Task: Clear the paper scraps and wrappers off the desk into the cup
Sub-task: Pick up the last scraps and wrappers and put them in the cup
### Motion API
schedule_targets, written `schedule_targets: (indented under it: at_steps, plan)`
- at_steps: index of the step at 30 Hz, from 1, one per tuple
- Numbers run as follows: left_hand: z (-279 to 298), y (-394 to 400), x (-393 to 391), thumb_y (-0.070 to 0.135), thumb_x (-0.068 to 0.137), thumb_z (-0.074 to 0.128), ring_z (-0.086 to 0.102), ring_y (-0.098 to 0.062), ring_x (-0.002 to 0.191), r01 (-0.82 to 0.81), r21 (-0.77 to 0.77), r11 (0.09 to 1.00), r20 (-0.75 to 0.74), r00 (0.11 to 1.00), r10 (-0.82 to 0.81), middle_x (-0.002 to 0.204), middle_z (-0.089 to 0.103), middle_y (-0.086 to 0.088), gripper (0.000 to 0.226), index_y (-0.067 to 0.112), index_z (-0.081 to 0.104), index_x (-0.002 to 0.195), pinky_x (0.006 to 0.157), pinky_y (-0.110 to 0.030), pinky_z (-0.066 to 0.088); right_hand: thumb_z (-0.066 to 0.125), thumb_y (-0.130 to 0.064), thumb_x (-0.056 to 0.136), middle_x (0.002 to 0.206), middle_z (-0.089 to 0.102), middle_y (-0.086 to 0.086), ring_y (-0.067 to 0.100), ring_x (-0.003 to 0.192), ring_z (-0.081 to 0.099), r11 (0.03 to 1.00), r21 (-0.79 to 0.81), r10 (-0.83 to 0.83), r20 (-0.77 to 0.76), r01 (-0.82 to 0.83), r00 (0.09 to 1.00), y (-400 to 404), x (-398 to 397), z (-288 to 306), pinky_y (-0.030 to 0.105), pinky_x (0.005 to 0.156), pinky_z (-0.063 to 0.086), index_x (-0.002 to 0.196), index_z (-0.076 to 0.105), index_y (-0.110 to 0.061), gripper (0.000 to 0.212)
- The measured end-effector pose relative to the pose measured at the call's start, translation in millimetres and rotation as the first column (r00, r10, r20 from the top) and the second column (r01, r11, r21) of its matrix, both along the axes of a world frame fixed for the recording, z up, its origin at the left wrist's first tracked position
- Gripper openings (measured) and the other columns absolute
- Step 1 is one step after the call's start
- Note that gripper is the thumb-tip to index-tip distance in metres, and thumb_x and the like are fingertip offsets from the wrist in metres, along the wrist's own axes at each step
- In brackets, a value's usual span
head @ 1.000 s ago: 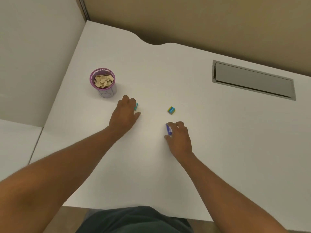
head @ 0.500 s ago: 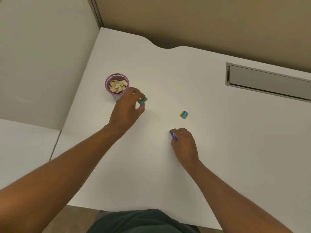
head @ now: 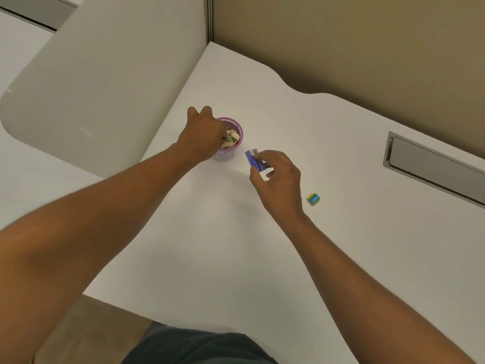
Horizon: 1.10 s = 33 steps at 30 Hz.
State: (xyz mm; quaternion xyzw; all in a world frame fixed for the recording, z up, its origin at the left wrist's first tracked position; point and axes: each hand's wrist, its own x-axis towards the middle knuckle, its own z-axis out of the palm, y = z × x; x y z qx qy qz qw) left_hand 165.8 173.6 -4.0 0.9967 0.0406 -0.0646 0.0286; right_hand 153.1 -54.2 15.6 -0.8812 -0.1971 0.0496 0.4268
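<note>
A pink-rimmed cup [head: 227,155] full of beige paper scraps [head: 233,135] stands on the white desk [head: 231,248] near its left edge. My left hand [head: 203,136] is over the cup's mouth, fingertips pinched on a small teal wrapper [head: 228,138] just above the scraps. My right hand [head: 278,177] hovers just right of the cup and grips a blue wrapper [head: 255,160] between thumb and fingers. A yellow and teal wrapper [head: 313,199] lies alone on the desk, to the right of my right hand.
A grey recessed cable hatch [head: 433,166] is set into the desk at the right. A pale partition panel [head: 105,88] runs along the desk's left edge and a tan wall [head: 354,43] stands behind it.
My left hand carried the teal wrapper from the desk up over the cup. My right hand lifted the blue wrapper and moved it toward the cup. The camera view swung left.
</note>
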Motion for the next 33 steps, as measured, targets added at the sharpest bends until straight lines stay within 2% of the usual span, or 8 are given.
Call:
schedule_targets:
  at_steps: [5, 9, 14, 19, 25, 28, 30, 33]
  plan:
    - [5, -1, 7, 0.018, 0.101, 0.059, 0.052, -0.031, 0.105, 0.004, -0.078, 0.997, -0.017, 1.000, -0.006, 0.075, 0.062, 0.001, 0.021, 0.021, 0.080, 0.099, 0.091, -0.045, 0.035, 0.069, -0.019, 0.090, 0.109, 0.057, 0.001, 0.012, 0.090, 0.063, 0.973, -0.171, 0.170, 0.076, -0.155, 0.983, 31, 35, 18, 0.017, 0.077, 0.048, 0.115, 0.074, -0.018, 0.026]
    - [9, 0, -9, 0.014, 0.102, 0.058, 0.058, -0.032, 0.101, -0.172, -0.291, 0.941, 0.145, 0.964, 0.221, 0.102, 0.079, -0.006, 0.030, 0.025, 0.081, 0.118, 0.089, -0.046, 0.037, 0.067, -0.018, 0.094, 0.107, 0.064, 0.004, 0.016, 0.095, 0.062, 0.932, -0.297, 0.253, 0.118, -0.209, 0.960, 55, 58, 18, 0.019, 0.079, 0.044, 0.118, 0.074, -0.013, 0.025]
    - [-4, -23, -63, 0.015, 0.096, 0.065, 0.063, -0.030, 0.091, -0.291, -0.495, 0.819, 0.269, 0.845, 0.463, 0.104, 0.077, -0.006, 0.017, 0.015, 0.080, 0.105, 0.086, -0.043, 0.044, 0.064, -0.018, 0.097, 0.112, 0.067, 0.010, 0.022, 0.100, 0.065, 0.876, -0.428, 0.306, 0.135, -0.224, 0.942, 84, 74, 5, 0.029, 0.085, 0.052, 0.113, 0.074, -0.009, 0.021]
    - [-32, -65, -118, 0.008, 0.094, 0.067, 0.067, -0.035, 0.106, -0.217, -0.530, 0.820, 0.151, 0.927, 0.344, 0.115, 0.075, -0.008, 0.016, 0.010, 0.079, 0.105, 0.091, -0.047, 0.053, 0.057, -0.018, 0.098, 0.108, 0.070, 0.009, 0.027, 0.100, 0.060, 0.730, -0.636, 0.428, 0.141, -0.249, 0.893, 98, 74, -10, 0.038, 0.085, 0.055, 0.110, 0.073, -0.011, 0.021]
    - [-70, -94, -152, 0.026, 0.101, 0.063, 0.048, -0.031, 0.147, -0.119, -0.497, 0.859, -0.026, 0.992, 0.123, 0.159, 0.052, -0.008, 0.038, 0.016, 0.068, 0.138, 0.116, -0.045, 0.045, 0.056, -0.018, 0.100, 0.127, 0.067, 0.002, 0.030, 0.113, 0.054, 0.600, -0.757, 0.550, 0.157, -0.258, 0.820, 93, 69, -18, 0.039, 0.087, 0.045, 0.121, 0.068, -0.020, 0.024]
    - [-79, -93, -153, 0.022, 0.096, 0.070, 0.055, -0.036, 0.141, -0.053, -0.409, 0.911, -0.022, 0.999, 0.048, 0.155, 0.056, -0.014, 0.039, 0.012, 0.071, 0.134, 0.111, -0.048, 0.050, 0.053, -0.018, 0.102, 0.127, 0.067, 0.003, 0.029, 0.113, 0.055, 0.828, -0.507, 0.360, 0.151, -0.240, 0.921, 79, 62, -15, 0.037, 0.091, 0.046, 0.119, 0.072, -0.016, 0.025]
    - [-83, -90, -152, 0.023, 0.092, 0.076, 0.060, -0.038, 0.135, -0.007, -0.366, 0.931, 0.003, 1.000, 0.009, 0.149, 0.061, -0.016, 0.040, 0.011, 0.072, 0.130, 0.104, -0.051, 0.054, 0.055, -0.013, 0.101, 0.120, 0.069, 0.004, 0.025, 0.108, 0.057, 0.953, -0.295, 0.122, 0.157, -0.071, 0.980, 57, 53, -13, 0.024, 0.089, 0.042, 0.117, 0.074, -0.014, 0.024]
    - [-92, -85, -153, 0.038, 0.092, 0.077, 0.058, -0.038, 0.138, 0.072, -0.327, 0.942, 0.058, 0.997, -0.056, 0.150, 0.060, -0.015, 0.050, 0.013, 0.069, 0.135, 0.106, -0.053, 0.054, 0.057, -0.004, 0.098, 0.113, 0.068, 0.002, 0.023, 0.107, 0.058, 0.965, -0.184, -0.166, 0.133, 0.189, 0.977, 3, 34, -23, 0.017, 0.087, 0.037, 0.113, 0.075, -0.017, 0.027]
